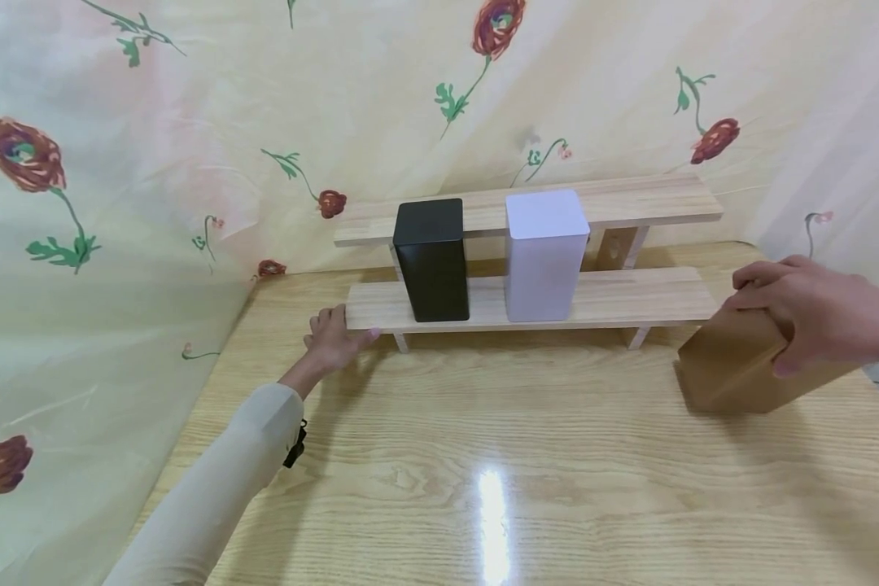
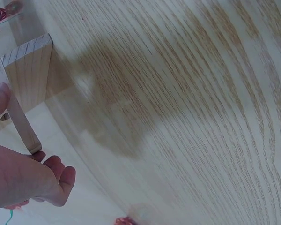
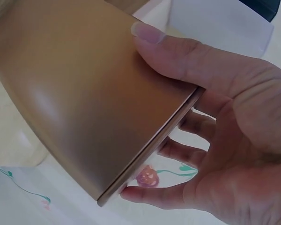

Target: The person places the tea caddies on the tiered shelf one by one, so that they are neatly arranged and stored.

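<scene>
My left hand [image 1: 331, 340] grips the left end of the lower board of a two-tier wooden shelf [image 1: 652, 293]. In the left wrist view its thumb lies on the board [image 2: 25, 119], with fingers around the end. At the far right, my right hand [image 1: 806, 305] holds a gold-brown rectangular canister [image 1: 732, 358] by its top, tilted, close over the table. The right wrist view shows the thumb across one broad side of this canister [image 3: 79, 93] and the fingers on the opposite side. A black canister [image 1: 434, 277] and a white canister [image 1: 545, 277] stand upright on the lower board.
The shelf stands at the back of a wood-grain table [image 1: 410, 448], its upper board [image 1: 652, 199] behind the two canisters. Flower-patterned cloth [image 1: 381, 89] hangs behind and along the left side. The table's right edge lies near the gold-brown canister.
</scene>
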### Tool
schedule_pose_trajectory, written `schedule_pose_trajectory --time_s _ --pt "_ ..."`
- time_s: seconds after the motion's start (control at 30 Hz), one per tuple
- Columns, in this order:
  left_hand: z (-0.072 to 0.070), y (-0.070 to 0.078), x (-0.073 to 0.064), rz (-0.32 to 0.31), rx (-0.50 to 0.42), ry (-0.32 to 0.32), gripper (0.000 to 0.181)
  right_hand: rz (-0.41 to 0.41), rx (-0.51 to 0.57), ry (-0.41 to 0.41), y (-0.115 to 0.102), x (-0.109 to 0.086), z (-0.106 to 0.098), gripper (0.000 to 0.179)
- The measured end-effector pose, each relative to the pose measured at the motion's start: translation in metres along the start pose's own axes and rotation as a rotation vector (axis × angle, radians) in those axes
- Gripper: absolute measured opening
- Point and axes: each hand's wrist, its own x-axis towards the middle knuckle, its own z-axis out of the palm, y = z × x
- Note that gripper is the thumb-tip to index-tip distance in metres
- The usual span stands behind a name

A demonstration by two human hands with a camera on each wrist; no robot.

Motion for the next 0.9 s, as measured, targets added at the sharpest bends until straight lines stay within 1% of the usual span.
schedule_pose_trajectory --time_s 0.13,0.17,0.37,0.5,0.73,0.9 --pt "0.0 0.0 0.0 -0.002 0.002 0.001 0.085 -0.077 -0.026 0.104 -0.002 0.003 -0.006 0.071" --pt "0.0 0.0 0.0 -0.002 0.002 0.001 0.085 -0.094 -0.026 0.119 -0.003 0.004 -0.007 0.071" --pt "-0.001 0.0 0.0 -0.001 -0.002 0.0 0.085 -0.164 -0.032 0.158 -0.007 0.009 -0.016 0.071" --pt "-0.001 0.0 0.001 -0.004 -0.002 -0.001 0.086 -0.167 -0.026 0.153 -0.007 0.013 -0.024 0.073" --pt "0.0 -0.001 0.001 -0.009 0.0 -0.006 0.087 -0.143 -0.05 0.108 -0.008 0.022 -0.038 0.079" --pt "0.0 -0.001 0.002 -0.003 -0.011 -0.003 0.086 -0.151 -0.058 0.091 -0.009 0.027 -0.046 0.08"
